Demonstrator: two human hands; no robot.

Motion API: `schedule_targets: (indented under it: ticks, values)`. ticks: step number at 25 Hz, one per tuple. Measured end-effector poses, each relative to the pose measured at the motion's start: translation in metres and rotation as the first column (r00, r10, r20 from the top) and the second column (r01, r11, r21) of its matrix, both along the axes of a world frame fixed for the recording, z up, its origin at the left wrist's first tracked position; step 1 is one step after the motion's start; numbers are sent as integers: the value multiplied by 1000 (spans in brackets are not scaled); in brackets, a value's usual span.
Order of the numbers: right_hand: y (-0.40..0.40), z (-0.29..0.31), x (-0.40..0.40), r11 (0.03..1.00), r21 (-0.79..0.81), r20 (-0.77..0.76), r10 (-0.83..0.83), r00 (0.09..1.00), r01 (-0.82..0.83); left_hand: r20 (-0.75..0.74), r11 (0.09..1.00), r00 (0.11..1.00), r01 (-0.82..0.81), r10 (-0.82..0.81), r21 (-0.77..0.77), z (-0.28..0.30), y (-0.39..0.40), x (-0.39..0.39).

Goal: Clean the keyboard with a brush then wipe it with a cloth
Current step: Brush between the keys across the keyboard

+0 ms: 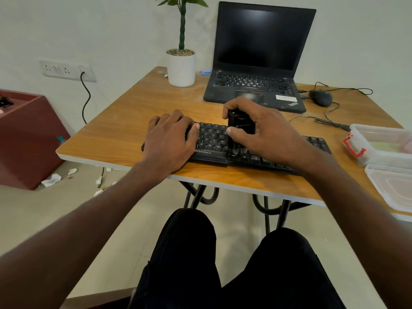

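A black keyboard (pixel 214 139) lies along the near edge of the wooden table (pixel 138 117). My left hand (pixel 170 139) rests flat on the keyboard's left end, fingers spread over the keys. My right hand (pixel 265 128) grips a black brush (pixel 240 128) held upright; its bristles touch the keys near the space bar row at the keyboard's middle. No cloth can be made out.
An open black laptop (pixel 256 63) stands behind the keyboard, with a potted plant (pixel 181 65) to its left and a wired mouse (pixel 321 97) to its right. A clear plastic box (pixel 379 141) and its lid (pixel 392 186) sit at the right edge.
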State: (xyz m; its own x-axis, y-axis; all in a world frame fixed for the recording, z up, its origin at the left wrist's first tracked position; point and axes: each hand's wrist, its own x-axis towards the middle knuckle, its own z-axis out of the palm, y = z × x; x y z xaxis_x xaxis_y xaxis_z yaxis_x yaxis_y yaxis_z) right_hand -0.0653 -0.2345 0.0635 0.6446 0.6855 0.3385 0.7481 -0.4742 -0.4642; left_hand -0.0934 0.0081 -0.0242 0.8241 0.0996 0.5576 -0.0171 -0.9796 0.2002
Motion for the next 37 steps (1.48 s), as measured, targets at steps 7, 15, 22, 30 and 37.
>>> schedule_targets:
  ticks: [7,15,22,30,37]
  values:
    - [-1,-3,2,1000,20,18,22,1000,-23,0,1000,1000,-2,2,-7,1,0,0]
    - [-2,-1,1,1000,3,6,29,1000,-29,-4,1000,1000,-12,12,12,1,0,0]
    - [-6,6,8,996,-22,87,-85,993,88,-7,999,1000,-21,21,30,1,-1,-1]
    - [-28,14,22,942,-252,57,-216,975,223,6,998,999,-37,37,56,0,-1,0]
    - [-16,10,11,998,-40,-70,-60,996,58,19,998,999,-33,33,52,-1,-1,0]
